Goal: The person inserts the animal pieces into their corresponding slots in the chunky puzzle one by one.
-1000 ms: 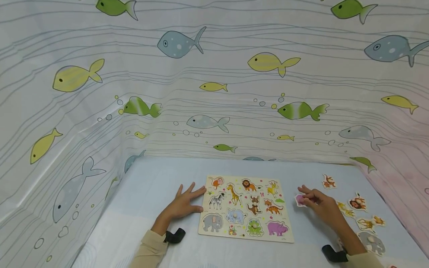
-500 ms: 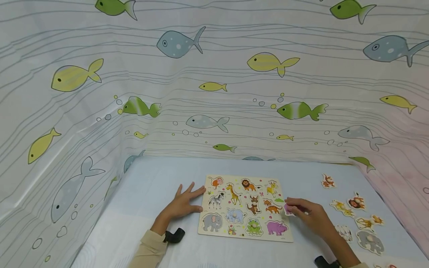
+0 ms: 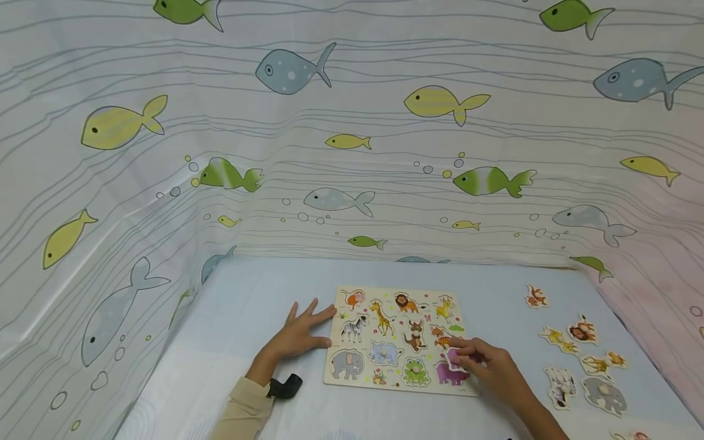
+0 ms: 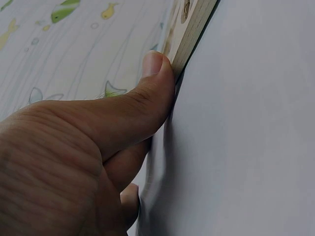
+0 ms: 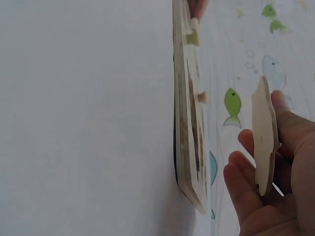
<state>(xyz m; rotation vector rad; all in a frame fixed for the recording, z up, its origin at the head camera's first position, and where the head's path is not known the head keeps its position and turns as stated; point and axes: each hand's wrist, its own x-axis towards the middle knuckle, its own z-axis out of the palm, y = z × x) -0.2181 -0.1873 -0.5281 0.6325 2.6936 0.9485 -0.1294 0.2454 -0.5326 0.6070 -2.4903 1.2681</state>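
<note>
A wooden animal puzzle board (image 3: 379, 293) lies on the table. My left hand (image 3: 297, 336) rests at its left side with fingers spread; in the left wrist view the thumb (image 4: 152, 93) presses against the board's edge. My right hand (image 3: 492, 370) pinches a purple hippo puzzle piece (image 3: 454, 360) over the board's lower right, overlapping the printed purple hippo (image 3: 448, 374). In the right wrist view the piece's bare wooden back (image 5: 265, 137) shows, apart from the board. The frog piece (image 3: 416, 371) and the blue rhino piece (image 3: 383, 353), both with knobs, sit in the board.
Loose puzzle pieces lie to the right: a tiger (image 3: 536, 296), a lion (image 3: 583, 330), a yellow animal (image 3: 560, 339), a giraffe (image 3: 604, 364), a zebra (image 3: 561, 386) and an elephant (image 3: 605, 395). A fish-patterned curtain (image 3: 341, 171) surrounds the table.
My right hand has carried the hippo piece leftward and nearer to me, from beside the board to over its lower right corner. The left hand has stayed at the left edge.
</note>
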